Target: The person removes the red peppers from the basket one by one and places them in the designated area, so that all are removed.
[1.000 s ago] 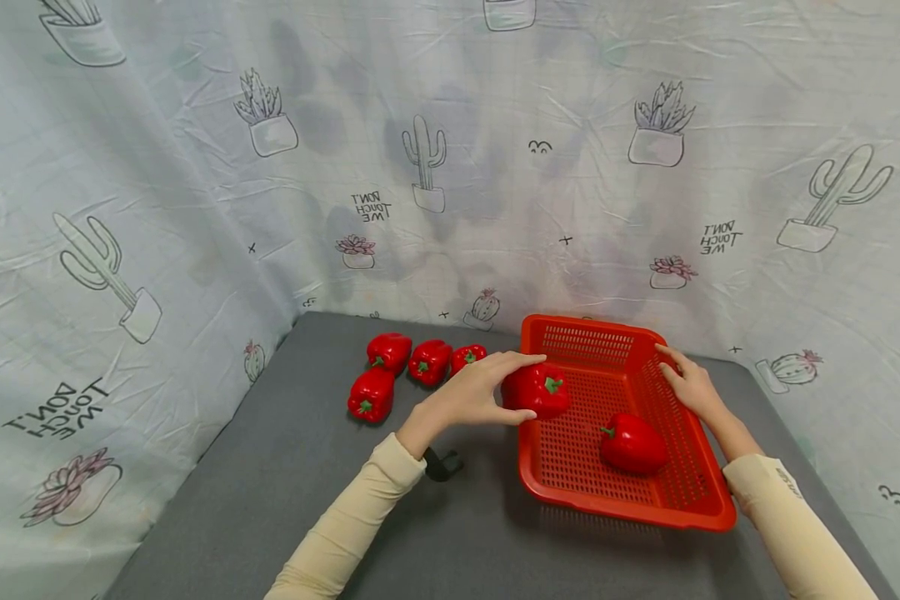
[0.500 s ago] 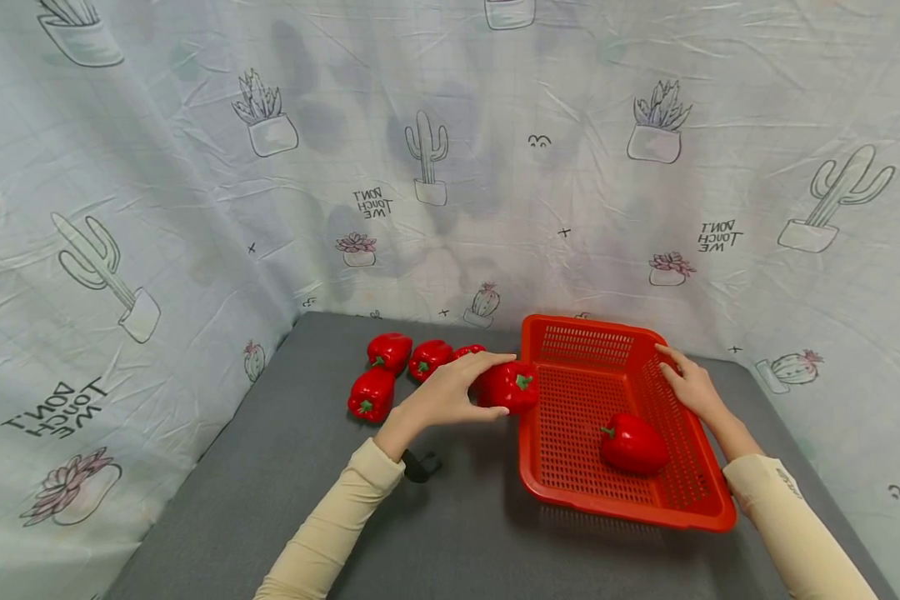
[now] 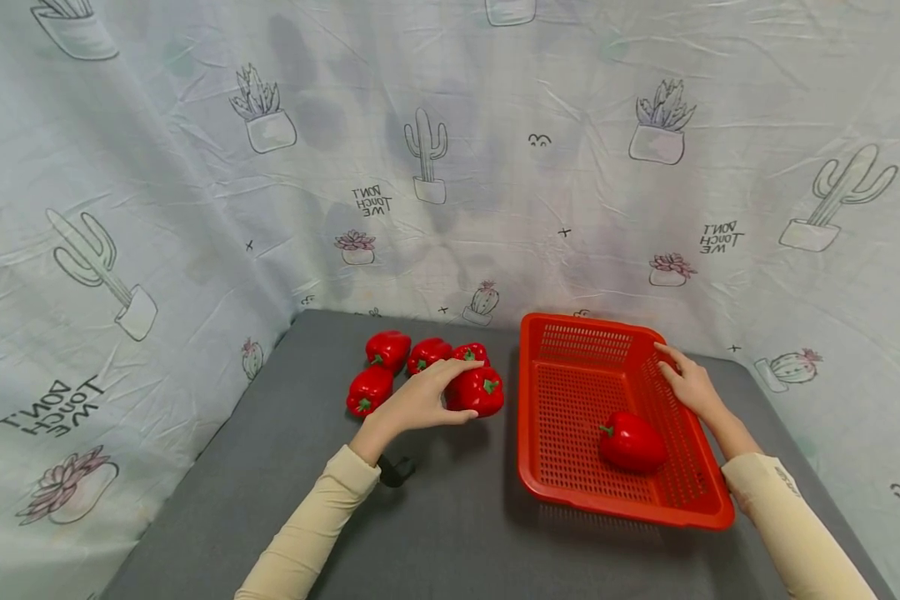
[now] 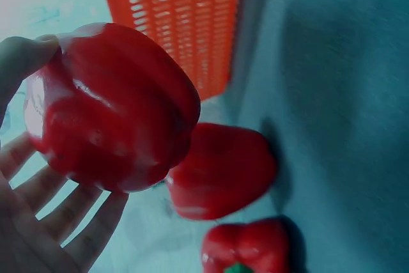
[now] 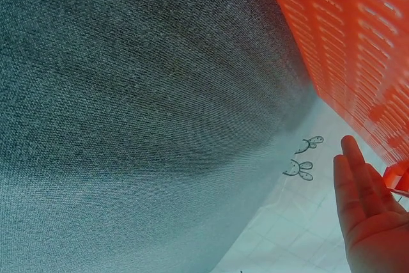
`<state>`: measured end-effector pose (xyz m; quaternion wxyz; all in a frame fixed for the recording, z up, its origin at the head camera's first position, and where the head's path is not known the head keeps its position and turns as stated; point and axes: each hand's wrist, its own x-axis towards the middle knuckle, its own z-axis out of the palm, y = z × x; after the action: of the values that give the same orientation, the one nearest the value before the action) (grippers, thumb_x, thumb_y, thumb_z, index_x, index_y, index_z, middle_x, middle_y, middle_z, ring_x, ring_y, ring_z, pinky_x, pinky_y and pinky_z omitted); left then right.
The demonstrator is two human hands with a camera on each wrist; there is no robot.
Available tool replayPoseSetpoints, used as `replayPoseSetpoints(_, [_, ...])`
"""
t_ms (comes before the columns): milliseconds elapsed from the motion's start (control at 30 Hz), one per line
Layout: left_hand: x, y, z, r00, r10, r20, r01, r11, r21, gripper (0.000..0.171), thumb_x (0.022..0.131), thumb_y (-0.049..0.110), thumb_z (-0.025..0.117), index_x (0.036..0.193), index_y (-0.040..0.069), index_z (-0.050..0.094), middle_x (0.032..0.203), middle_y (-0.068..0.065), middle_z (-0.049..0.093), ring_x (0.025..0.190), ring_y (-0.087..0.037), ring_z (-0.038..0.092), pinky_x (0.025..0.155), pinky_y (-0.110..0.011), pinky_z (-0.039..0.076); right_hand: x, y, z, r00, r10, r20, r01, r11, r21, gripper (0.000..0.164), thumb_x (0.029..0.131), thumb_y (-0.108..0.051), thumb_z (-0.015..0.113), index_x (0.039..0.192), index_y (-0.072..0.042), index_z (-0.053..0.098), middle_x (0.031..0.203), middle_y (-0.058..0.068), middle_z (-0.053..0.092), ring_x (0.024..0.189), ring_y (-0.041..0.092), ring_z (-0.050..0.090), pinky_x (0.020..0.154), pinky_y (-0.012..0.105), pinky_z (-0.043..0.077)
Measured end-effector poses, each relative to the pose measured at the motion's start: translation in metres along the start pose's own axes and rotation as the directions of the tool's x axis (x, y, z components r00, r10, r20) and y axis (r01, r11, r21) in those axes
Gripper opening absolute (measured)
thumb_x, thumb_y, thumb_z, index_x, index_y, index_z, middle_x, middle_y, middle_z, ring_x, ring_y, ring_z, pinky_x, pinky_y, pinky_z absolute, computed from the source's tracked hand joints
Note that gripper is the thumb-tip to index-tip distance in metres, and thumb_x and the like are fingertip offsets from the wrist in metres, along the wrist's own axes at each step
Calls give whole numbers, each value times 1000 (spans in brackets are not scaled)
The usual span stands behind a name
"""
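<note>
In the head view my left hand (image 3: 417, 397) grips a red bell pepper (image 3: 478, 392) with a green stem, held over the table left of the basket. The left wrist view shows the thumb on one side of this glossy pepper (image 4: 115, 107) and the spread fingers on the other. My right hand (image 3: 692, 388) rests at the right rim of a red plastic basket (image 3: 527, 467); in the right wrist view its fingers (image 5: 364, 190) lie straight beside the slotted outer wall. Another bell pepper (image 3: 632, 442) lies on its side in the basket.
Several more red bell peppers stand behind and left of my left hand, among them a back-left one (image 3: 388, 348), a front-left one (image 3: 370, 393) and a rear one (image 3: 470, 353). A cactus-print curtain (image 3: 495, 208) hangs behind the grey table (image 3: 270, 467).
My left hand has carried the bell pepper leftward, from over the basket's left rim to over the table beside the other peppers. My right hand and the basket have hardly moved.
</note>
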<state>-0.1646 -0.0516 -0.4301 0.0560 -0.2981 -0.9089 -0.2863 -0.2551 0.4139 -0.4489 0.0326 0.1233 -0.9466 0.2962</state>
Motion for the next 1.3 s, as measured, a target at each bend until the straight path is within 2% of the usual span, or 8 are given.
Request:
replayPoseSetpoints(167, [-8,-12,-2,1000,-20,0,20,1000,18,72,76,52,68,138,30,39,135,6,47,119,-15,45,87,-38,50,0,1,0,1000,3,4,-3,1000,-8,48,101,-25,34,143,-2,30,130,40,37,92,46,48,73,53,37])
replayPoseSetpoints(267, [-12,-18,-3,1000,-31,-8,31,999,34,72,75,51,69,137,29,40,134,6,48,119,-14,46,90,-39,48,0,0,0,1000,8,4,-8,1000,-10,48,101,-25,34,143,-2,30,128,38,40,82,40,47,70,49,35])
replayPoseSetpoints(600, [-20,-37,-2,995,-102,-16,103,989,104,70,75,50,70,135,26,45,130,5,53,115,-17,49,94,-42,44,2,2,-1,1000,5,6,-5,1000,-7,48,101,-25,33,143,-1,30,131,41,35,101,52,46,77,58,37])
replayPoseSetpoints(733, [-23,-41,-3,994,-105,-15,106,983,150,70,74,47,72,133,21,48,128,1,55,115,-19,51,99,-45,39,3,4,0,1000,-2,-2,2,1000,-10,47,101,-24,34,142,0,31,132,41,34,108,56,42,81,63,36])
replayPoseSetpoints(933, [-27,-45,-6,994,-108,-15,108,969,223,68,74,48,71,131,16,51,125,-3,59,113,-19,54,102,-48,32,2,2,-1,1000,-8,-9,8,1000,-8,47,101,-23,34,142,0,32,131,41,36,106,55,43,80,62,36])
replayPoseSetpoints(1300, [-32,-53,-8,987,-160,-7,155,938,310,68,73,47,73,129,15,52,120,-6,61,109,-21,56,105,-51,28,1,0,-1,1000,-5,-14,5,1000,-3,46,101,-23,36,141,0,33,130,41,37,107,55,43,82,63,36])
